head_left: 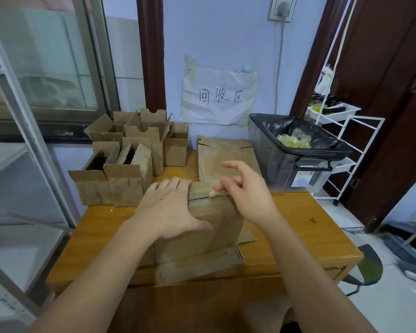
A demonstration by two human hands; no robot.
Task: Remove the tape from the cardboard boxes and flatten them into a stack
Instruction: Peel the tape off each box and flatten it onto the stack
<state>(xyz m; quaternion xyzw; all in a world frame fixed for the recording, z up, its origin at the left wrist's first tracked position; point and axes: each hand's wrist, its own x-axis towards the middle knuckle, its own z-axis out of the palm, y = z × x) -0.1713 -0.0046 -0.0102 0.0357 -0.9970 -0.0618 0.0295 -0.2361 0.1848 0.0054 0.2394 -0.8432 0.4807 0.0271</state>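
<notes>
A cardboard box (209,227) lies on the wooden table (305,234) in front of me, its flaps spread toward the near edge. My left hand (171,210) rests flat on the box's left side with fingers spread. My right hand (245,188) pinches a crumpled wad of yellowish tape (214,193) at the box's far top edge. A flattened box (226,157) lies behind it against the wall. Several opened upright boxes (127,159) crowd the table's far left.
A clear bin lined with a black bag (296,150) sits at the far right of the table and holds balled tape. A paper sign (219,97) hangs on the wall. A white wire rack (339,131) stands to the right; a metal shelf frame (22,131) stands left.
</notes>
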